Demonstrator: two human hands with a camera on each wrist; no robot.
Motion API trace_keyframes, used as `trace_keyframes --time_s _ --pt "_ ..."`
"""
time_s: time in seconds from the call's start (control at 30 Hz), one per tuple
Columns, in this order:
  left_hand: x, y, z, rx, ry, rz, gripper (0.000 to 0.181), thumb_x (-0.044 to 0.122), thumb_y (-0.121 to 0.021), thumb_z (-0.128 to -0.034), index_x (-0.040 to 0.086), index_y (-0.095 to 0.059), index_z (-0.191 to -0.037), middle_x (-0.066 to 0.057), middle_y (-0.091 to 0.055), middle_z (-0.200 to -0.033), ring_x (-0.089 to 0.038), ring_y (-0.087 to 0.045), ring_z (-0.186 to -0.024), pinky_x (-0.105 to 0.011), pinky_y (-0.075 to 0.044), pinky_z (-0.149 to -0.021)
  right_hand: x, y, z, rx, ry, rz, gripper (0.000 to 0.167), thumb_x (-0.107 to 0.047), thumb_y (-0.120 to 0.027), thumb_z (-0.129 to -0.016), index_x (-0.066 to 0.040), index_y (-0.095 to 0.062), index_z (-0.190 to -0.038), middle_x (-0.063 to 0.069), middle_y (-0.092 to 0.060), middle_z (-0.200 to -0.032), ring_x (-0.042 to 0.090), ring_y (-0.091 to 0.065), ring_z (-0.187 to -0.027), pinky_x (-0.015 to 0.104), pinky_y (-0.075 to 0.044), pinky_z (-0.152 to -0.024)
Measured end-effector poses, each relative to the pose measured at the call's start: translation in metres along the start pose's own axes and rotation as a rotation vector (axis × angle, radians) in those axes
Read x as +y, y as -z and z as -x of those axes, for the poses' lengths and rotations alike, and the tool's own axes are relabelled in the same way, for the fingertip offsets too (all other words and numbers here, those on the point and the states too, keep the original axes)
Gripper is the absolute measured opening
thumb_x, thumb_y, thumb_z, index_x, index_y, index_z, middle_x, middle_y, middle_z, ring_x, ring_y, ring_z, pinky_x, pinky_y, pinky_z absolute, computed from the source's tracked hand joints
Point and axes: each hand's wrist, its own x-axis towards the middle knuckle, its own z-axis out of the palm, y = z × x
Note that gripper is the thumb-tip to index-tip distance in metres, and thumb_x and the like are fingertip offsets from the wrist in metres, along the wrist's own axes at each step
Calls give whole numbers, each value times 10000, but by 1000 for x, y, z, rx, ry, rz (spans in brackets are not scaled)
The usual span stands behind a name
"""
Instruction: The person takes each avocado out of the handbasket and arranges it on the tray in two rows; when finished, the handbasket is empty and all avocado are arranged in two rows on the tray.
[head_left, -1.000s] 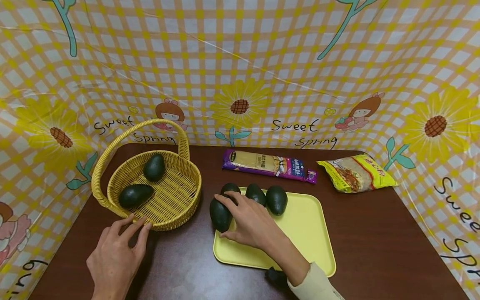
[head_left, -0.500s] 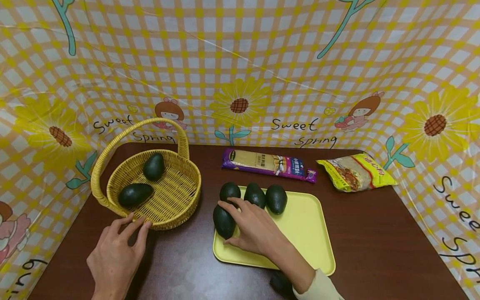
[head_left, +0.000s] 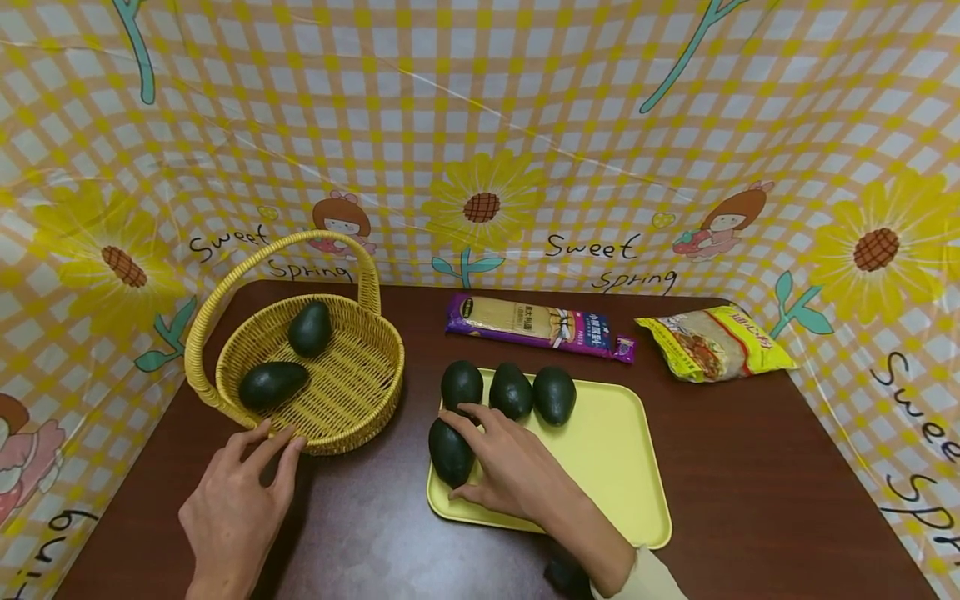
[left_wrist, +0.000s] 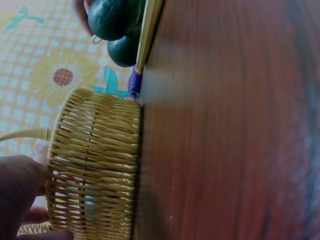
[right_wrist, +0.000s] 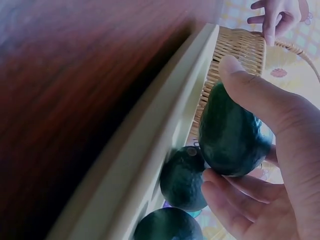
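My right hand (head_left: 517,475) grips a dark green avocado (head_left: 451,452) at the left side of the yellow tray (head_left: 600,492). In the right wrist view, thumb and fingers curl round this avocado (right_wrist: 230,132). Three more avocados stand along the tray's far edge, one of them the rightmost avocado (head_left: 554,396). At the left, the wicker basket (head_left: 345,442) has two avocados inside, one of them the lower avocado (head_left: 273,385). My left hand (head_left: 240,500) holds the basket's near rim; the left wrist view shows its thumb against the wicker, with other fingers partly hidden.
A purple pasta packet (head_left: 532,327) lies behind the tray. To its right is a yellow food bag (head_left: 716,343). A small black object (head_left: 566,575) sits by the right wrist, partly hidden. A checked cloth (head_left: 480,100) rises round the brown table (head_left: 772,483).
My right hand and its avocado have shifted slightly right and nearer to me, over the tray's left side. The left hand stays at the basket rim.
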Motion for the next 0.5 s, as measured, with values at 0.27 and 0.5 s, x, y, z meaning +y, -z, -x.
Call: trace_keyframes --time_s 0.27,0.5 --pt "0 0 0 -4 10 4 253 323 -884 -906 143 -878 -1084 -126 -784 -1139 -361 -729 -765 -407 -399 -356 -1 -3 1 -15 -9 -27 1015 -489 -1008 -738 -151 -529 -1566 178 -594 -1472 360 -663 -1272 482 -606 -958" --pt "-1 -1 0 3 7 13 249 316 -888 -902 139 -879 -1077 -126 -784 -1133 -353 -721 -723 -397 -391 -356 -4 -8 1 -33 -12 -35 998 -473 -1012 -732 -147 -543 -1550 149 -607 -1428 321 -676 -1221 452 -608 -932"
